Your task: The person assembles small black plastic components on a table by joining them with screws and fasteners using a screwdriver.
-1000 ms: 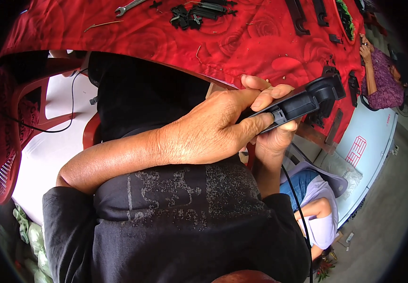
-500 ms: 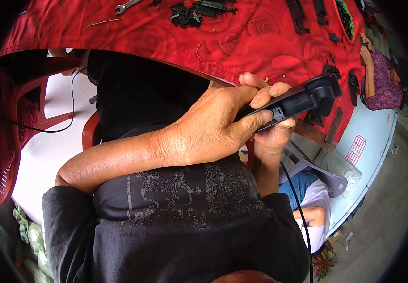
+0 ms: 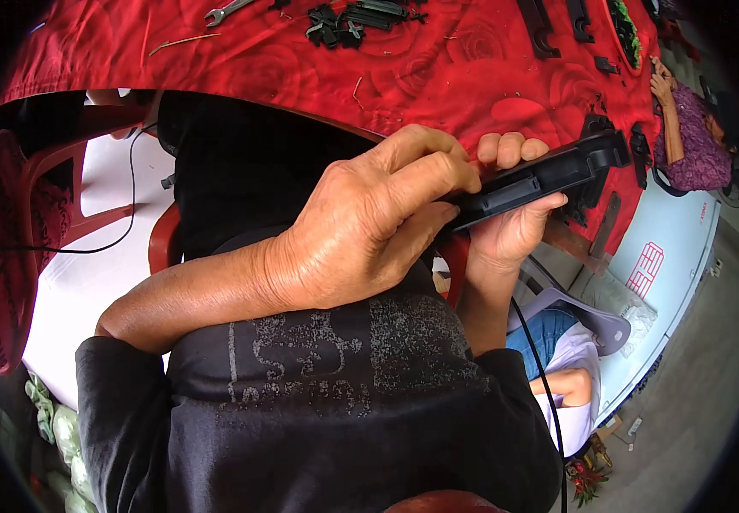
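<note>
A long black plastic part (image 3: 557, 170) with a recess along its face and a curved, hook-like far end is held up in front of me, above the table's near edge. My right hand (image 3: 510, 229) grips it from beneath, fingertips over the far side and thumb along the near side. My left hand (image 3: 378, 214) is closed at the part's lower left end, thumb and bent fingers against it. The fingers cover that end, so anything small between them is hidden.
On the red cloth-covered table (image 3: 438, 77) lie a wrench (image 3: 226, 12), a pile of small black pieces (image 3: 335, 26) and longer black parts (image 3: 538, 30). A person in purple (image 3: 698, 141) works at the right; another sits at a grey chair (image 3: 596, 321). A black cable (image 3: 540, 368) hangs near my right arm.
My left thumb has come off a small grey piece in the recess, and that piece no longer shows. The left hand has drawn back left; the part has shifted slightly right.
</note>
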`<control>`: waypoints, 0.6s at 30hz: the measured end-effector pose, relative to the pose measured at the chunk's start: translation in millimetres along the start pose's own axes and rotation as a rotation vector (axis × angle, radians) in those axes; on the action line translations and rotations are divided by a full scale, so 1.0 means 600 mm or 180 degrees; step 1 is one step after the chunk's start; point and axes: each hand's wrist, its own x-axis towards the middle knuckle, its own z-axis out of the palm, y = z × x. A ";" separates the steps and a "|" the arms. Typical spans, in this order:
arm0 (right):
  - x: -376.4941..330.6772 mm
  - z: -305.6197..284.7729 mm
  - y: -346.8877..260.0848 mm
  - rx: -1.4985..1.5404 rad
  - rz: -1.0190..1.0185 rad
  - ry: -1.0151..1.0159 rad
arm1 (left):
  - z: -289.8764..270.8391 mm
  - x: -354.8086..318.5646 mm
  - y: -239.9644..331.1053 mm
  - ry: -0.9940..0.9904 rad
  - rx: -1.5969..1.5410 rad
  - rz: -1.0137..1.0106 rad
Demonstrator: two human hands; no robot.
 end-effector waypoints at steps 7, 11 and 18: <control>-0.005 0.007 0.003 0.0062 0.0199 -0.0009 | 0.006 0.007 0.003 0.0009 0.0491 0.0250; -0.015 0.021 0.006 -0.0048 0.0208 0.0577 | 0.007 0.021 0.019 0.0041 0.1080 0.0284; -0.027 0.035 0.010 0.0190 0.0400 0.0698 | 0.014 0.028 0.006 0.0123 0.1638 0.0766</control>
